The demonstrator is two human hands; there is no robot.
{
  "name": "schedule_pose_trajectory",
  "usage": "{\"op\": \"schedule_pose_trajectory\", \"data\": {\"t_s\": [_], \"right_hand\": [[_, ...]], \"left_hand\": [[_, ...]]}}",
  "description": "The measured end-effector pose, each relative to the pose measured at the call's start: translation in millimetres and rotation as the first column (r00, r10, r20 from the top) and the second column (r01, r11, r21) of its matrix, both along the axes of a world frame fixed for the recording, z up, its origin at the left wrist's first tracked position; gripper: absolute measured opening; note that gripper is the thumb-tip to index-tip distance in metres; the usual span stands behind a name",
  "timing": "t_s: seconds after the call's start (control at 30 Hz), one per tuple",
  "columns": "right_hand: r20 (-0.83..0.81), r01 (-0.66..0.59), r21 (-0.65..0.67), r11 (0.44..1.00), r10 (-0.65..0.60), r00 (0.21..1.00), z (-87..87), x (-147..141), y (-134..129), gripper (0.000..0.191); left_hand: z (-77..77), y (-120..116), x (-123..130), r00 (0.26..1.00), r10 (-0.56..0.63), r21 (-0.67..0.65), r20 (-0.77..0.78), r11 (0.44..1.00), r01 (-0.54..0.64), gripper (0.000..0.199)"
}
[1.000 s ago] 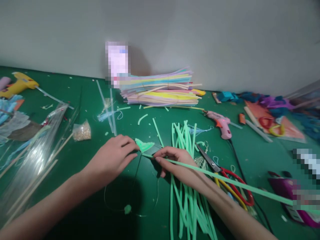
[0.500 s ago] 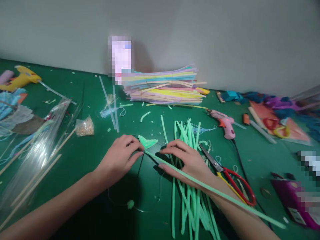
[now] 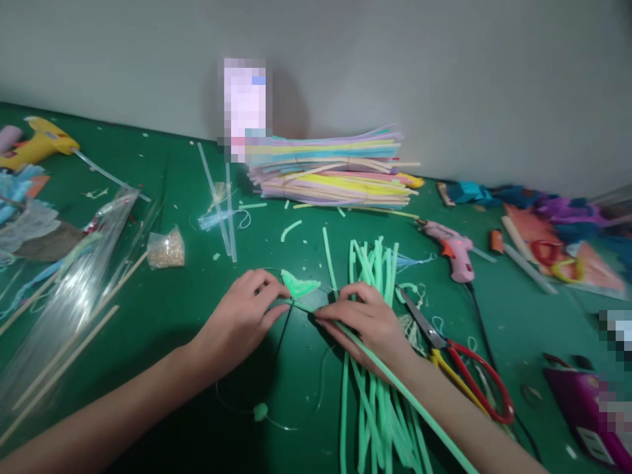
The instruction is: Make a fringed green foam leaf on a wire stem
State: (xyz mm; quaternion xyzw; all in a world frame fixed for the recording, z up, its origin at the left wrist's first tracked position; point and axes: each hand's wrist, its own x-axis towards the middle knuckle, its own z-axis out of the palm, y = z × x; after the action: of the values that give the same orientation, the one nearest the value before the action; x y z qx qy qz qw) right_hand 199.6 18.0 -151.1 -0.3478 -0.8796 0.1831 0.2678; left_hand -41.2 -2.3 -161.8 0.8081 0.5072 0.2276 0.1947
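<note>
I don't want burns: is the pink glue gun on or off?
Apparently on: the pink glue gun shows a small red light. Heat itself cannot be seen.

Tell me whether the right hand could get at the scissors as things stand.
Probably yes: the right hand is close to the scissors, which lie mostly uncovered. It holds a long green strip, though, so would likely need to let go first.

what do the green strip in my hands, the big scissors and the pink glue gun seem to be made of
The strip looks like matte, fuzzy fibre, perhaps chenille, from its soft edges; any core is hidden. The big scissors seem to have metal blades, from their grey sheen, and smooth handles, probably plastic. The glue gun looks like hard plastic, from its smooth, moulded casing.
</note>
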Motion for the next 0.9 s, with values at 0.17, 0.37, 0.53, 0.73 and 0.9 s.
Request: {"op": "schedule_pose_trajectory", "data": {"t_s": [0.17, 0.37, 0.53, 0.73, 0.9], "right_hand": [[0.089, -0.037, -0.053, 0.998, 0.042, 0.995, 4.1, -0.8, 3.9, 0.014], [0.145, -0.073, -0.047, 0.996, 0.079, 0.986, 5.8, -1.1, 8.8, 0.015], [0.159, -0.096, -0.050, 0.994, 0.103, 0.982, 6.9, -4.0, 12.3, 0.014], [0.225, -0.062, 0.067, 0.996, 0.045, 0.973, 11.7, -10.7, 10.4, 0.018], [0.278, -0.108, 0.199, 0.974, 0.049, 0.959, 11.3, -11.4, 11.5, 0.020]], "left_hand": [[2.4, 5.0, 1.5, 0.990, -0.065, -0.007, -0.124, 0.998, 0.065, 0.015], [4.6, 5.5, -0.9, 0.992, -0.054, -0.011, -0.112, 0.999, 0.053, 0.018], [2.2, 5.7, -3.6, 1.000, -0.018, 0.001, -0.004, 1.000, 0.018, 0.013], [7.0, 7.7, -1.8, 0.988, 0.145, -0.139, 0.051, 0.981, -0.136, 0.010], [9.2, 8.1, -0.4, 0.986, 0.157, -0.140, 0.053, 0.979, -0.148, 0.016]]}}
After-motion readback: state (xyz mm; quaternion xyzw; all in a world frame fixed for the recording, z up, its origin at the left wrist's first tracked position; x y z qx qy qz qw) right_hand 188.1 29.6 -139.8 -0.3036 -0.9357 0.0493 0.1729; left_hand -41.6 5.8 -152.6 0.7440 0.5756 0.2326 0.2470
